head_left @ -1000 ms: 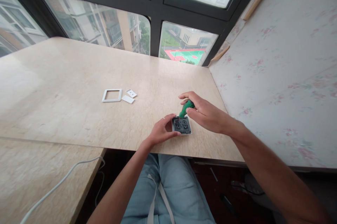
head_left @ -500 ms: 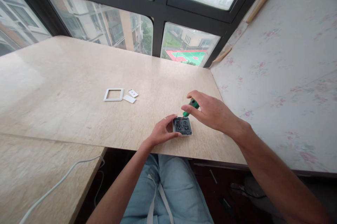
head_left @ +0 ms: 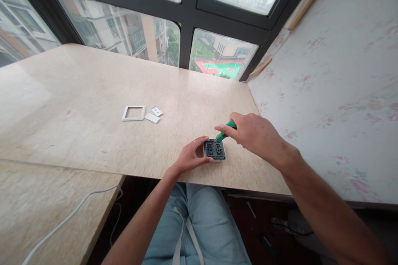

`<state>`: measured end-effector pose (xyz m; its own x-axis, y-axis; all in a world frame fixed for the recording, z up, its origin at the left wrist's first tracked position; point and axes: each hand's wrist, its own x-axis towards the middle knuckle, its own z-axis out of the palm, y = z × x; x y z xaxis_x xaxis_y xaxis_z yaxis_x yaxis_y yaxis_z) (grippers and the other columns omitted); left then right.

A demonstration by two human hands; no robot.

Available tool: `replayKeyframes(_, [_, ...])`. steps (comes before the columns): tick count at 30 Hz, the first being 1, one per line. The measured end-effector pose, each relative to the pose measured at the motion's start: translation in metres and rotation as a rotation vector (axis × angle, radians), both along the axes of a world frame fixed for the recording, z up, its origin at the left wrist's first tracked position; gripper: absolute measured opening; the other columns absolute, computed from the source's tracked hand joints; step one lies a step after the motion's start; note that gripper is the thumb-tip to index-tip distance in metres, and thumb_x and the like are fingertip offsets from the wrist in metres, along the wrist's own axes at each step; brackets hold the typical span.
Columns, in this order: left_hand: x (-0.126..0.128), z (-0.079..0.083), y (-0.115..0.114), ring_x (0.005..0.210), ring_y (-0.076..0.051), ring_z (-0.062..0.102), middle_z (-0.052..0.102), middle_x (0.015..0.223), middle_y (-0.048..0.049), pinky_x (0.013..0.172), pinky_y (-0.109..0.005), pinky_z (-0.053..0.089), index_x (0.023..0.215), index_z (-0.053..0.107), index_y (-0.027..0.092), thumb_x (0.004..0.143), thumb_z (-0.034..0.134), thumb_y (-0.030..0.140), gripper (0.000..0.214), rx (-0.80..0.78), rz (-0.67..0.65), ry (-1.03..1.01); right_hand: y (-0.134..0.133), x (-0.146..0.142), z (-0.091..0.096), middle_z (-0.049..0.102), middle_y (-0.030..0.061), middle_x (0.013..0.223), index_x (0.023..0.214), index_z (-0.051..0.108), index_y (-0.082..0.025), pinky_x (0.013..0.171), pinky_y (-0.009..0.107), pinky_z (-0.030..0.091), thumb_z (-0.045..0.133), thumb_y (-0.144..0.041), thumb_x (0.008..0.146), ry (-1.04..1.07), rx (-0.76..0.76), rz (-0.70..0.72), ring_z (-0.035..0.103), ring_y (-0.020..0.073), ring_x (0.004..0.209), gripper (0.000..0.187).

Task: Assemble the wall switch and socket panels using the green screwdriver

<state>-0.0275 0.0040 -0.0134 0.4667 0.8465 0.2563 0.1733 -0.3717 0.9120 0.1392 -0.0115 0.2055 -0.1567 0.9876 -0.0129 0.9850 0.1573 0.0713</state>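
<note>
A square wall switch body [head_left: 215,150], dark grey inside with a white edge, lies on the stone countertop near its front edge. My left hand [head_left: 193,156] grips it from the left, thumb at the near side and fingers at the far side. In my right hand [head_left: 253,132] is a screwdriver [head_left: 226,131] with a green and black handle. Its shaft slants down to the left, and the tip is at the upper left part of the switch body. Whether the tip sits in a screw is too small to tell.
Farther left on the countertop [head_left: 93,132] lie a white rectangular frame [head_left: 124,114] and two small white switch covers [head_left: 152,118]. A white cable [head_left: 74,210] runs over the lower left surface. Windows stand behind, and a floral wall [head_left: 336,91] bounds the right.
My right hand has shifted slightly right and its fingers have closed more around the screwdriver handle, which leans over further. My left hand and the switch body have stayed in place.
</note>
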Motion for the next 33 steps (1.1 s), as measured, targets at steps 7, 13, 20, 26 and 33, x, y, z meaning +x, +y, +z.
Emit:
replayKeyframes(7, [0.001, -0.001, 0.000, 0.134, -0.032, 0.051, 0.055, 0.144, -0.0101, 0.114, -0.052, 0.038, 0.138, 0.052, 0.028, 0.072, 0.083, 0.041, 0.074, -0.015, -0.011, -0.019, -0.001, 0.008, -0.007, 0.072, 0.0120, 0.099, 0.119, 0.056, -0.019, 0.064, 0.036, 0.047, 0.050, -0.060, 0.092, 0.141, -0.058, 0.060, 0.069, 0.0294, 0.083, 0.049])
replayKeyframes(13, [0.001, -0.001, 0.001, 0.134, -0.031, 0.050, 0.055, 0.144, -0.0086, 0.114, -0.050, 0.038, 0.139, 0.051, 0.029, 0.072, 0.083, 0.042, 0.075, 0.002, -0.001, -0.013, -0.006, 0.019, -0.016, 0.057, 0.0090, 0.137, 0.133, 0.046, -0.024, 0.097, 0.036, 0.047, 0.050, -0.029, 0.095, 0.530, -0.172, 0.383, 0.059, 0.0222, 0.119, 0.038])
replayKeyframes(20, [0.001, -0.002, 0.001, 0.134, -0.031, 0.051, 0.055, 0.145, -0.0091, 0.114, -0.051, 0.038, 0.139, 0.051, 0.029, 0.073, 0.082, 0.040, 0.074, -0.017, -0.026, -0.030, -0.001, 0.006, -0.008, 0.069, 0.0009, 0.076, 0.093, 0.064, -0.022, 0.060, 0.027, 0.041, 0.065, -0.041, 0.088, 0.401, -0.112, 0.172, 0.062, 0.0168, 0.067, 0.019])
replayKeyframes(26, [0.000, -0.002, 0.000, 0.135, -0.031, 0.050, 0.054, 0.146, -0.0091, 0.114, -0.051, 0.039, 0.139, 0.051, 0.028, 0.072, 0.083, 0.041, 0.075, -0.015, -0.002, -0.004, 0.004, 0.003, -0.008, 0.066, 0.0053, 0.072, 0.088, 0.067, -0.020, 0.052, 0.028, 0.029, 0.059, -0.051, 0.091, 0.117, 0.008, 0.126, 0.060, 0.0193, 0.061, 0.032])
replayKeyframes(33, [0.001, 0.000, 0.000, 0.133, -0.031, 0.052, 0.055, 0.144, -0.0094, 0.114, -0.051, 0.039, 0.139, 0.051, 0.028, 0.073, 0.082, 0.040, 0.073, -0.010, -0.012, -0.013, -0.001, 0.010, -0.006, 0.072, 0.0087, 0.092, 0.113, 0.060, -0.021, 0.062, 0.032, 0.044, 0.054, -0.056, 0.092, 0.204, -0.094, 0.098, 0.067, 0.0256, 0.078, 0.041])
